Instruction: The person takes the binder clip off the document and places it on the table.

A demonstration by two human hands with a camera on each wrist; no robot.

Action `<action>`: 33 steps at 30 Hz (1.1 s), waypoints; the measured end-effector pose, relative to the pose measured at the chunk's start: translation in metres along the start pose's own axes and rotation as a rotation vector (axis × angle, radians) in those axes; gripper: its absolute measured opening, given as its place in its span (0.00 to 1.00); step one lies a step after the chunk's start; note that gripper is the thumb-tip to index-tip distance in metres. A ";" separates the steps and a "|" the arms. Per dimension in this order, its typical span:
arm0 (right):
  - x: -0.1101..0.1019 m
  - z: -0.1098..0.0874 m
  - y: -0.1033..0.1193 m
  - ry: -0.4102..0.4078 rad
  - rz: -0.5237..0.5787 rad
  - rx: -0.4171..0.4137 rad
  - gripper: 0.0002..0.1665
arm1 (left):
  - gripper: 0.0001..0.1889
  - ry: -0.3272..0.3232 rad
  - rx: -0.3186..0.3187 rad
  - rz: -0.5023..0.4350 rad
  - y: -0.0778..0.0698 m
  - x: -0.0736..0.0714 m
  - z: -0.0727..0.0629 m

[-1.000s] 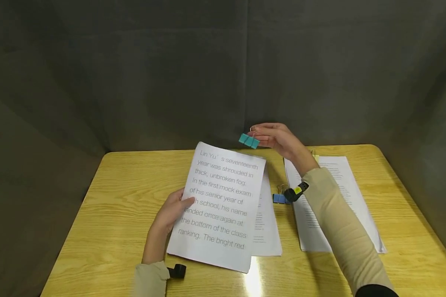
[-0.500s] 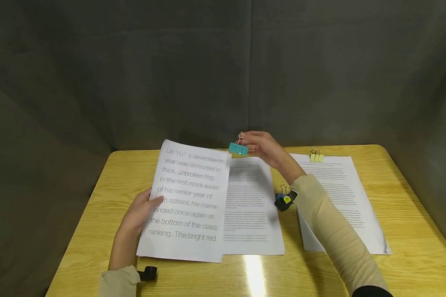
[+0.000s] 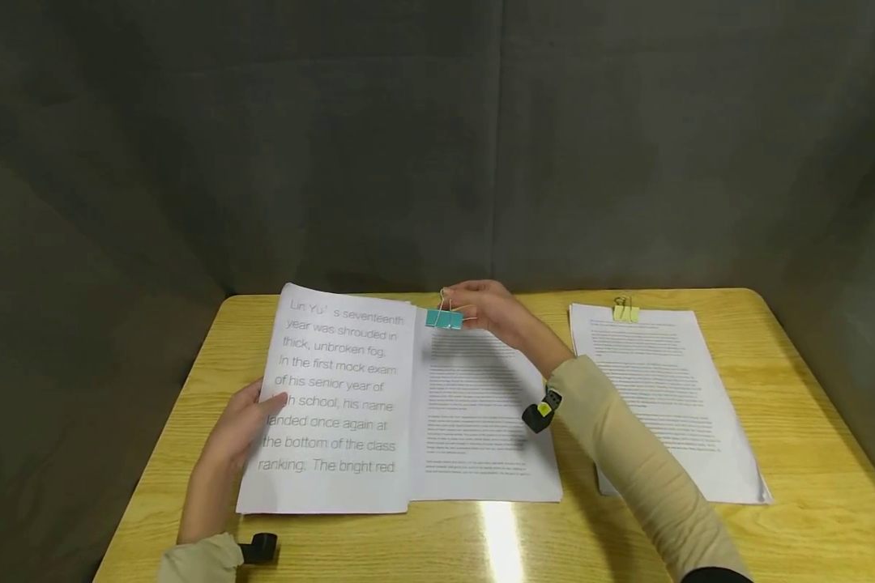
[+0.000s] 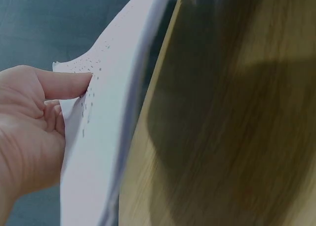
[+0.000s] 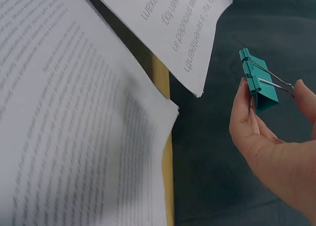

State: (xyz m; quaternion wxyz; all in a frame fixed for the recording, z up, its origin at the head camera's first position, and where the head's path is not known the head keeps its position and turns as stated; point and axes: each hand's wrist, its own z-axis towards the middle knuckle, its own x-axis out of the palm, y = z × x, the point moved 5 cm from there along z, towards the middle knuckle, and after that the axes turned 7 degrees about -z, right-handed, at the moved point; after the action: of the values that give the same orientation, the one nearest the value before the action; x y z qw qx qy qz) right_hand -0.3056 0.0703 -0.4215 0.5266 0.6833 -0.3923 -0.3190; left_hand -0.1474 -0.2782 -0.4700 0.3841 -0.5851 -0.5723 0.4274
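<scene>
While the right hand (image 3: 490, 311) pinches a teal clip (image 3: 444, 319) by its wire handles, the left hand (image 3: 235, 425) grips large-print sheets (image 3: 335, 389) by their left edge. Clip: just right of the sheets' far end. Table (image 3: 350, 551): small-print pages (image 3: 474, 421), middle; paper stack (image 3: 656, 389), right, yellow clip (image 3: 626, 314) at far edge.

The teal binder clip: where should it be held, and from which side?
The teal binder clip is probably best pinched by its wire handles, from the back, opposite its mouth. In the right wrist view, one handle extends back to the thumb of the right hand, and the mouth faces the printed sheets.
</scene>
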 end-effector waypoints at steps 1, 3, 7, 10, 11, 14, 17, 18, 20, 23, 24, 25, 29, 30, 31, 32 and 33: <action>0.002 0.000 -0.001 0.004 -0.009 0.000 0.26 | 0.28 -0.001 0.001 0.005 0.001 -0.002 0.000; 0.007 0.002 -0.005 0.009 -0.019 0.007 0.25 | 0.28 0.001 0.002 0.014 0.001 -0.005 0.002; 0.018 0.005 -0.011 0.022 -0.029 0.020 0.25 | 0.28 -0.003 -0.001 0.043 0.004 -0.010 0.005; 0.028 0.008 -0.016 0.028 -0.025 0.041 0.24 | 0.28 -0.006 -0.003 0.058 0.007 -0.014 0.007; 0.031 0.009 -0.018 0.032 -0.033 0.045 0.24 | 0.28 -0.006 -0.003 0.062 0.008 -0.015 0.008; 0.041 0.012 -0.025 0.039 -0.059 0.060 0.25 | 0.28 -0.008 -0.004 0.074 0.010 -0.018 0.009; 0.049 0.012 -0.029 0.049 -0.109 0.060 0.27 | 0.29 -0.021 -0.012 0.091 0.013 -0.021 0.010; 0.052 0.012 -0.030 0.052 -0.125 0.059 0.28 | 0.30 -0.029 -0.015 0.099 0.013 -0.022 0.011; 0.057 0.011 -0.031 0.060 -0.167 0.060 0.30 | 0.31 -0.050 -0.022 0.109 0.015 -0.023 0.011; 0.064 0.009 -0.034 0.068 -0.234 0.062 0.32 | 0.33 -0.080 -0.024 0.126 0.016 -0.025 0.012; 0.067 0.009 -0.034 0.069 -0.250 0.065 0.32 | 0.32 -0.090 -0.026 0.131 0.017 -0.026 0.013; 0.068 0.008 -0.036 0.066 -0.265 0.071 0.32 | 0.32 -0.097 -0.028 0.133 0.017 -0.026 0.013; 0.075 0.007 -0.040 0.054 -0.304 0.080 0.31 | 0.30 -0.134 -0.024 0.188 0.017 -0.029 0.016; 0.077 0.007 -0.042 0.053 -0.310 0.084 0.31 | 0.30 -0.147 -0.022 0.207 0.017 -0.030 0.016; 0.079 0.008 -0.044 0.052 -0.321 0.084 0.30 | 0.30 -0.158 -0.017 0.228 0.017 -0.031 0.017; 0.081 0.009 -0.046 0.054 -0.331 0.081 0.30 | 0.30 -0.171 -0.012 0.249 0.016 -0.032 0.017; 0.084 0.010 -0.048 0.056 -0.339 0.082 0.30 | 0.30 -0.182 -0.007 0.264 0.015 -0.033 0.017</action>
State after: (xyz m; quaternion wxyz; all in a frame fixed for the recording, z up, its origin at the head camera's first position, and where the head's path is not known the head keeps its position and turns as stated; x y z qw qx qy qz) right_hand -0.2634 -0.0008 -0.4726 0.4478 0.7692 -0.2695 -0.3677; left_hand -0.1576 -0.3128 -0.4882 0.2690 -0.6154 -0.5243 0.5235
